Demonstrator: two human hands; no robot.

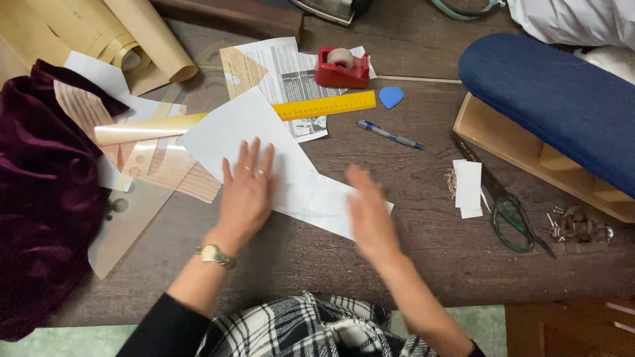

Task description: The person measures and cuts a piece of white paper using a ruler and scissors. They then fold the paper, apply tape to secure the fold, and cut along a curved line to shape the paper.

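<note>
**Both palms down on the white sheet**

From my seat at the feed, nearest the camera I see a plaid garment (311, 327) at the bottom edge. Just beyond it, my left hand (246, 192) lies flat on the white paper sheet (264, 149), fingers spread and straight, clamped on nothing. My right hand (370, 215) is blurred over the sheet's lower right corner; it looks flat and open, fingers held together, though I cannot tell whether it touches. The sheet's long axis runs from upper left to lower right across the dark wooden table (423, 251), so the left hand sits near its middle and the right at its near end.

Left of the sheet lie a clear plastic curve template (126, 218) and dark purple velvet (40, 198). Right of it are small white paper scraps (468, 188) and green-handled scissors (509, 211). Farther off sit a blue pen (389, 135), a yellow ruler (324, 106) and a blue chalk piece (391, 96). The red tape dispenser (341, 69) holds a roll of tape. Brown paper rolls (126, 33) lie at the far left, and a blue padded sleeve board (555, 99) stands at the right.
</note>
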